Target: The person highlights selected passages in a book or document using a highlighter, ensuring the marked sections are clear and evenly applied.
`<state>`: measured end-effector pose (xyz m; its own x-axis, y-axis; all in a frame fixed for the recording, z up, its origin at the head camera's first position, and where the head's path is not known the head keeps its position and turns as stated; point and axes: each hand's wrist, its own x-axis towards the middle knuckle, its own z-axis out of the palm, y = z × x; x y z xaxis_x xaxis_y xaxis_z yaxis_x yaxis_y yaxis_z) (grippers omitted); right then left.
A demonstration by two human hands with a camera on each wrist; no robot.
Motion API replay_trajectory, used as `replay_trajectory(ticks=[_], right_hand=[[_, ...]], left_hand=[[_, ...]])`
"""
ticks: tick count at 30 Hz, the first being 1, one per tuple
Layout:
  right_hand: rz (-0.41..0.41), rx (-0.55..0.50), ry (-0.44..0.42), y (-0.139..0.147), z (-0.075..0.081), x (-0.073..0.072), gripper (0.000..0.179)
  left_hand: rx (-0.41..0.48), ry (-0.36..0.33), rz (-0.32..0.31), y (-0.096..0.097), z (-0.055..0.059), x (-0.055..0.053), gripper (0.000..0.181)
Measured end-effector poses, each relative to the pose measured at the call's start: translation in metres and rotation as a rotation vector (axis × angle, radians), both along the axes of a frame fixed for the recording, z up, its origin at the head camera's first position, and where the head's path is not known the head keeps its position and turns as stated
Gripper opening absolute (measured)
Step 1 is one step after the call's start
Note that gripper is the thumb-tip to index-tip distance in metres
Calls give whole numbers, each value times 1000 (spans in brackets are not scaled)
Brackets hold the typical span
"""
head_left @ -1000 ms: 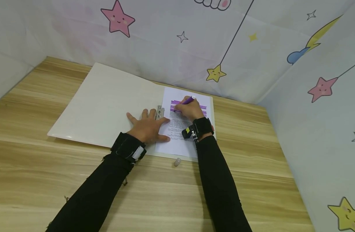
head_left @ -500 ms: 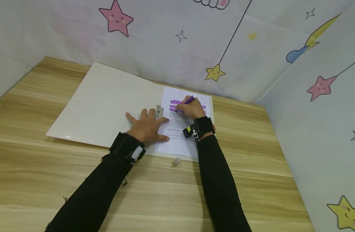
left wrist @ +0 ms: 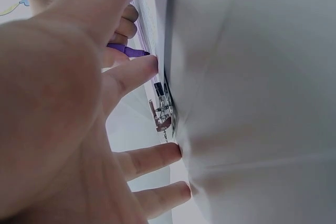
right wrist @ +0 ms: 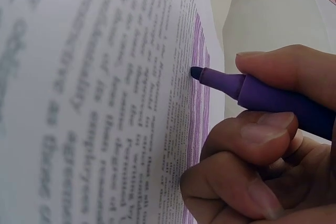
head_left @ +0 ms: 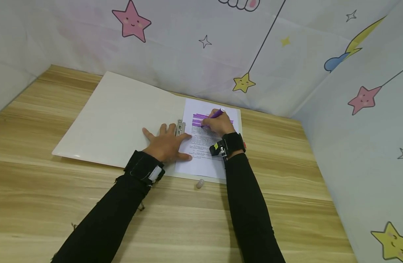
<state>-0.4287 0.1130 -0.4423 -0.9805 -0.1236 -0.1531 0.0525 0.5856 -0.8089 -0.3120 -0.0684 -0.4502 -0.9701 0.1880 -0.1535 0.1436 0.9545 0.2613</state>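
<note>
My right hand [head_left: 221,124] grips a purple highlighter [right wrist: 273,98], its dark tip at a line of print just below several purple stripes. The printed sheet [head_left: 201,164] lies on the right half of an open white folder [head_left: 122,109]. With fingers spread straight, my left hand [head_left: 165,146] rests across the folder's middle, thumb and forefinger on the sheet's left margin. A metal clip [head_left: 180,127] shows beyond its fingertips, at the sheet's left edge. In the left wrist view the highlighter [left wrist: 126,50] appears behind the left fingers.
A small pale cap [head_left: 200,183] lies on the wooden table [head_left: 287,190] just in front of the folder. Behind the table hangs a white cloth wall [head_left: 175,47] printed with stars, and another stands at the right.
My right hand has slid slightly to the right with the highlighter, its tip moving along the text line. The left hand stays in place on the folder.
</note>
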Motion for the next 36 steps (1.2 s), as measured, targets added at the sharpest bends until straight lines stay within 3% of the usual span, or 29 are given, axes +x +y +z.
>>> replay_trajectory(ticks=[15,36], right_hand=[[-3,100,11,6,1,-5,25],[-26,123,21,14,4,-7,29]], left_hand=[[8,2,1,-1,-1,0,79],[2,12,5,0,-3,-2,79]])
